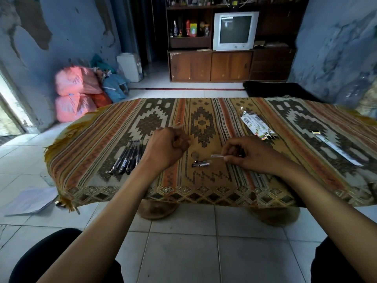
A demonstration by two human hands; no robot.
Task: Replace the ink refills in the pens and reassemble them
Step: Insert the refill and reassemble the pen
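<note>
The left hand [166, 147] is curled into a fist above the middle of the worktop [204, 193], its grip pinching a thin pale refill [177, 125] whose tip pokes out toward the far edge. The right hand [247, 155] pinches a clear pen barrel [217, 155] between thumb and fingertips, holding it level with its open end facing left. A dark pen piece [200, 164], probably the cap or grip section, lies on the cloth just near-side of the barrel.

The step in hand looks like mating refill and barrel. To do it well, turn the refill so it lines up with the barrel's bore, keep the barrel steady and level, and feed the refill in straight without bending it; then pick up the dark piece and close the pen.

A row of black pens [127, 157] lies toward the left edge, just beside the left wrist. Near the far right, an opened plastic packet [257, 125] holds printed cards, and what it contains beyond that I cannot tell. A long white strip [337, 149] lies near the right edge.
</note>
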